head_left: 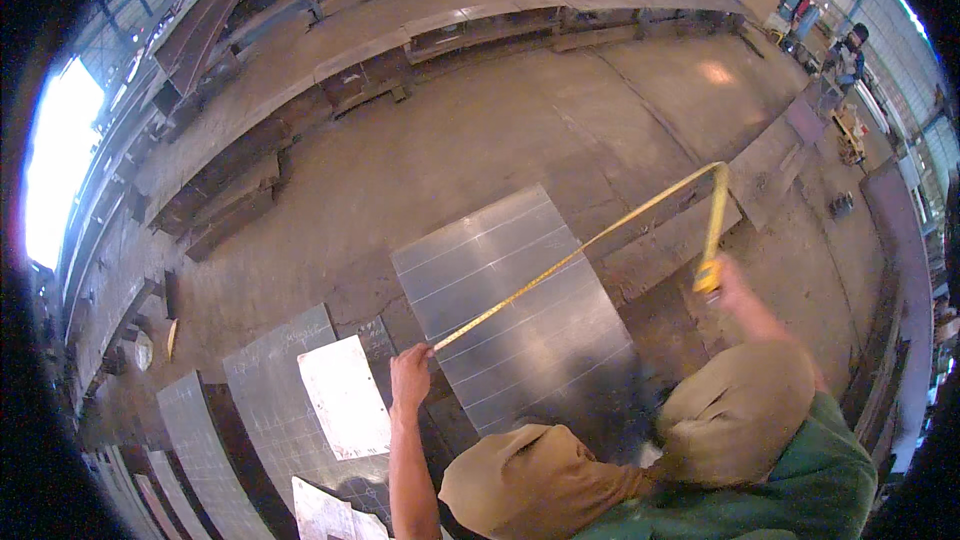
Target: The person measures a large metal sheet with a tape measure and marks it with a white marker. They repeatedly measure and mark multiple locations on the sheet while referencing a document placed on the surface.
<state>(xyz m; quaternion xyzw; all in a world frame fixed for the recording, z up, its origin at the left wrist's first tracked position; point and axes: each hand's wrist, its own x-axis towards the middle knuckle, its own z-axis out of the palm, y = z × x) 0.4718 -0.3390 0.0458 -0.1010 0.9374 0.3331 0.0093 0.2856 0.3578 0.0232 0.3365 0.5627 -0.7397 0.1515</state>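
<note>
My left hand (409, 377) pinches the free end of a yellow tape measure blade (520, 290) at the left edge of a grey metal plate (480, 240). Several pale parallel lines run across that plate. From there the blade crosses the plate, rises to the right, and folds sharply downward above a beam. My right hand (738, 292) grips the yellow tape measure case (708, 277), out beyond the plate's right side. My knees, in brown trousers, hide part of the plate's near edge.
A white paper sheet (345, 400) rests on a marked dark plate (280, 365) at the left. More plates lie at the lower left. Long steel beams (400, 45) stretch across the far side, and another (670, 245) lies right of the plate. A person (848, 58) is at the far right.
</note>
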